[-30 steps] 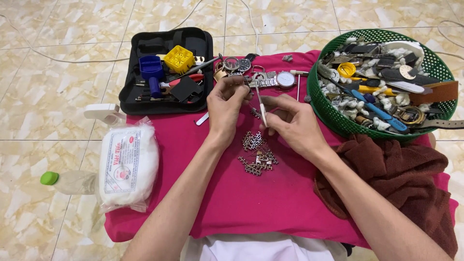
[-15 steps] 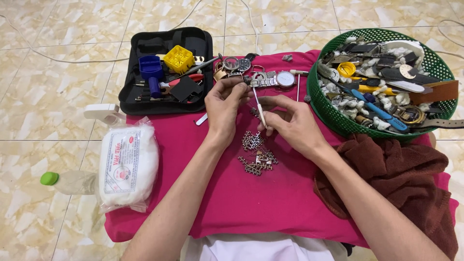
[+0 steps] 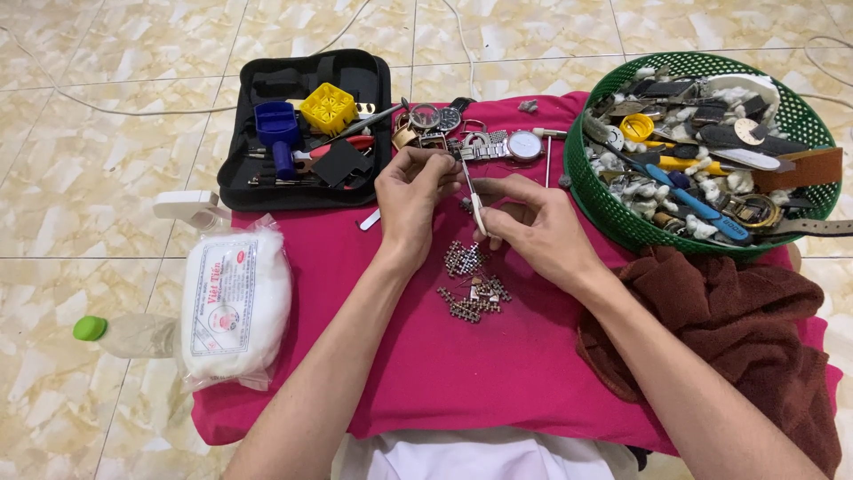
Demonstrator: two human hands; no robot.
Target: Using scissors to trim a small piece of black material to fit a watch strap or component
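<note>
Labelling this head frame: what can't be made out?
- Head view: small piece pinched in left hand, hidden by its fingers.
- Thin metal tool's tip, too small; right hand covers its lower end.
- Loose silver metal watch-band links on pink cloth, too small to count.

Both forearms bare, no sleeves in view; left hand (image 3: 410, 191) & right hand (image 3: 533, 227) w/o rings, watch or gloves.
</note>
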